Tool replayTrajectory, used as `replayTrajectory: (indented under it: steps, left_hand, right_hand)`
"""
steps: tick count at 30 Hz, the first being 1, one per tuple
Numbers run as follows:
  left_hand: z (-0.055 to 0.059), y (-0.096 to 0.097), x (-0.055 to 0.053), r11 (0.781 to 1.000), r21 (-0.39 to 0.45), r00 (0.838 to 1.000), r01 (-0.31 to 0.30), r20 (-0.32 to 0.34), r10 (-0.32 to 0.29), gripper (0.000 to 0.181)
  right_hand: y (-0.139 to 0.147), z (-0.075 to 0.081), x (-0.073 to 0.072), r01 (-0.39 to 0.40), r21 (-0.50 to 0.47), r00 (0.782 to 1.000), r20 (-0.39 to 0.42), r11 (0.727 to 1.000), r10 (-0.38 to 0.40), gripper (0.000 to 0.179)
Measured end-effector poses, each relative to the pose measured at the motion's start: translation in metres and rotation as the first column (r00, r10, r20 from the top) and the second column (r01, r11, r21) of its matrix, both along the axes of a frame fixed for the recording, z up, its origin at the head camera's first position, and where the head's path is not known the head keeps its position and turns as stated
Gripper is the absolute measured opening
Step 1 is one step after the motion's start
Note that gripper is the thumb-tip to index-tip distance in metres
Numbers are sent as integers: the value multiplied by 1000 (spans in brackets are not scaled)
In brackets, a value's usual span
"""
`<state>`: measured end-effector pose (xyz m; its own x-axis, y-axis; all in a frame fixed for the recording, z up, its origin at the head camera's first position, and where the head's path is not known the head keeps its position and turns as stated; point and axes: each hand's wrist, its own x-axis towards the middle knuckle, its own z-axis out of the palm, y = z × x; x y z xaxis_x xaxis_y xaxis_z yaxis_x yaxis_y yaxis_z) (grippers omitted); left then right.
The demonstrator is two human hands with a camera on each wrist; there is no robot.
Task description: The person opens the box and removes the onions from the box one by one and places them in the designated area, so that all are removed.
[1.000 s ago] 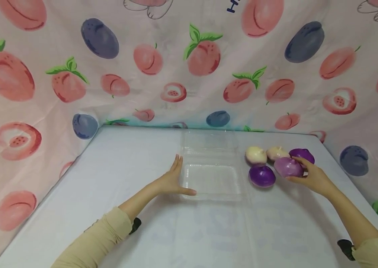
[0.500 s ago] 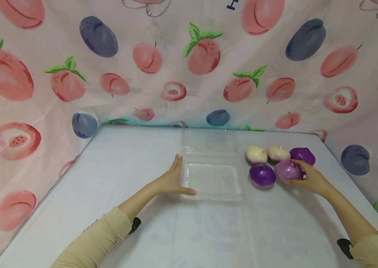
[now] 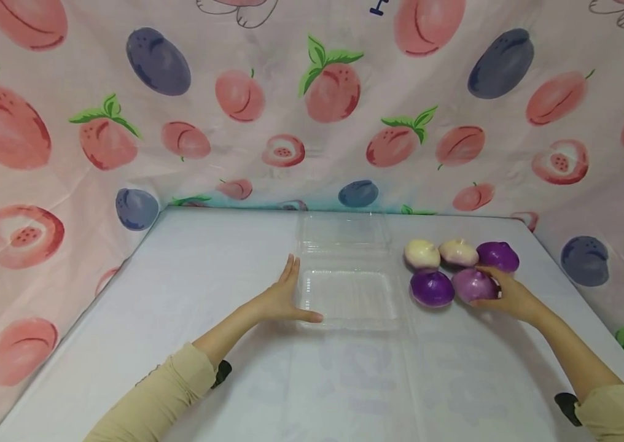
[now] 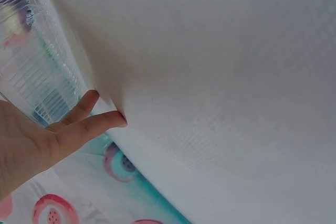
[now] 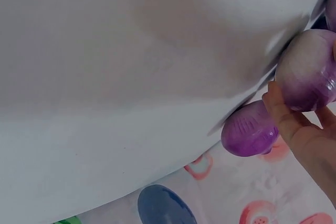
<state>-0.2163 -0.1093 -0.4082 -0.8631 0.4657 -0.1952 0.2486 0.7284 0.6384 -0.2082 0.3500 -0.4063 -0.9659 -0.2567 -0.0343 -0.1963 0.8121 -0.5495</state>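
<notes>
My right hand point(image 3: 513, 299) grips a light purple onion point(image 3: 473, 286) from its right side, thumb in front and fingers behind. In the right wrist view this onion point(image 5: 307, 72) shows a pale underside, with a darker purple onion point(image 5: 250, 129) beyond the hand. A clear plastic clamshell box point(image 3: 351, 325) lies with its lid folded back at the table's centre. Along the box's left side my left hand point(image 3: 280, 299) rests with straight, spread fingers, thumb at the near left corner. The left wrist view has the fingers point(image 4: 89, 126) beside the ribbed box wall point(image 4: 58, 66).
Left of the held onion sits a dark purple onion point(image 3: 432, 288). Behind are a cream onion point(image 3: 421, 253), a cream-and-purple onion point(image 3: 458, 252) and another dark purple onion point(image 3: 498, 256). White cloth covers the table point(image 3: 223, 245); a fruit-print curtain point(image 3: 268, 49) hangs around it.
The light purple onion has shifted slightly toward the near side with my right hand, away from the back row. My left hand stays at the box.
</notes>
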Motion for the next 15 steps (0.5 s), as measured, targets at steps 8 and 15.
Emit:
replayTrajectory:
  steps: [8, 15]
  left_hand:
    - [0, 0, -1, 1000, -14, 1000, -3, -7, 3, 131]
    - [0, 0, -1, 1000, -18, 1000, 3, 0, -3, 132]
  right_hand:
    - [-2, 1, 0, -10, -10, 1000, -16, 1000, 10, 80]
    - [-5, 0, -1, 7, -21, 1000, -21, 1000, -7, 79]
